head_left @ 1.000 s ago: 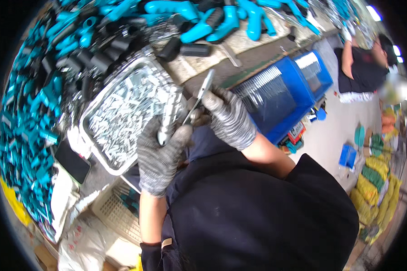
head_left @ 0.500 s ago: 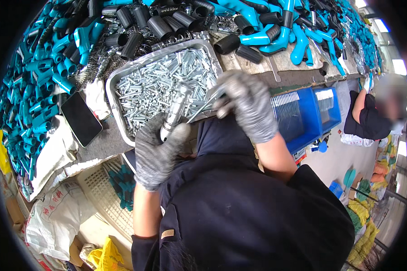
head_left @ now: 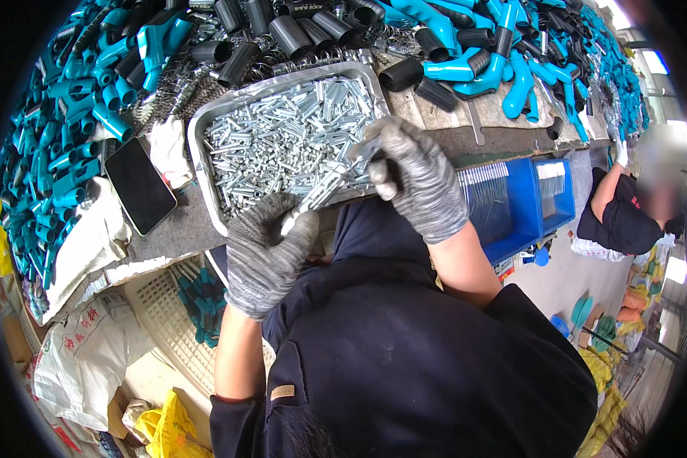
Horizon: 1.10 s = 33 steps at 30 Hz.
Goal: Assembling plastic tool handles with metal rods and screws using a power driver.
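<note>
The left hand (head_left: 271, 256), in a grey knit glove, has thumb and fingers clamped on a shiny metal cylinder (head_left: 324, 190) — it slants up above the near edge of a metal tray (head_left: 197, 149) of small pins (head_left: 275, 141). The right hand (head_left: 421, 182), gloved too, curls its fingers by the upper end; whether they grip anything, I cannot tell. A phone (head_left: 140, 187) lies near the workbench's (head_left: 168, 238) front edge, left of the tray.

Long grey-topped workbench (head_left: 177, 238), pale floor (head_left: 555, 276) at right, bright white panels (head_left: 653, 62) near the right rim
</note>
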Motion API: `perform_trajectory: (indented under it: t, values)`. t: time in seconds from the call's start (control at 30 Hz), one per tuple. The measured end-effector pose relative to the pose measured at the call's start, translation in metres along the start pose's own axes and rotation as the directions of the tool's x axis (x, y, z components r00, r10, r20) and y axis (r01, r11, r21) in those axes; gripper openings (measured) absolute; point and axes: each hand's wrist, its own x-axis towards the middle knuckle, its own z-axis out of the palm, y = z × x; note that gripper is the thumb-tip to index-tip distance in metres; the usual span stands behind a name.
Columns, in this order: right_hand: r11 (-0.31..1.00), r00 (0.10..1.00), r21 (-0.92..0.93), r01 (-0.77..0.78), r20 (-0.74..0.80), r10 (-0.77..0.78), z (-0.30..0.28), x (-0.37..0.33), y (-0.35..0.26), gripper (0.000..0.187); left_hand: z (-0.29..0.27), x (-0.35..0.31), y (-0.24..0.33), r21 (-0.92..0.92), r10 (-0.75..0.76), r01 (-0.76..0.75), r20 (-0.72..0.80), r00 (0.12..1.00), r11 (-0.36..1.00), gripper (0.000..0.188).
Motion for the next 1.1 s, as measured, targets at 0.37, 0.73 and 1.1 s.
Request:
perform_trajectory:
  t: [0.37, 0.73, 1.1]
  values:
    - [0.792, 0.952, -0.530, 0.304, 0.141, -0.271, 0.010, 0.003, 0.015, 0.029, 0.007, 0.005, 0.006, -0.090, 0.004, 0.000, 0.037, 0.999, 0.996, 0.024]
    - [0.962, 0.998, -0.268, 0.058, -0.007, -0.062, 0.018, 0.002, 0.011, 0.042, 0.006, 0.019, 0.008, 0.074, 0.057, -0.055, -0.020, 0.998, 0.996, 0.024]
    - [0.619, 0.740, -0.730, 0.288, -0.240, -0.628, -0.084, 0.086, -0.087, 0.034, -0.005, 0.052, -0.020, 0.071, 0.027, -0.022, -0.059, 0.998, 0.997, 0.020]
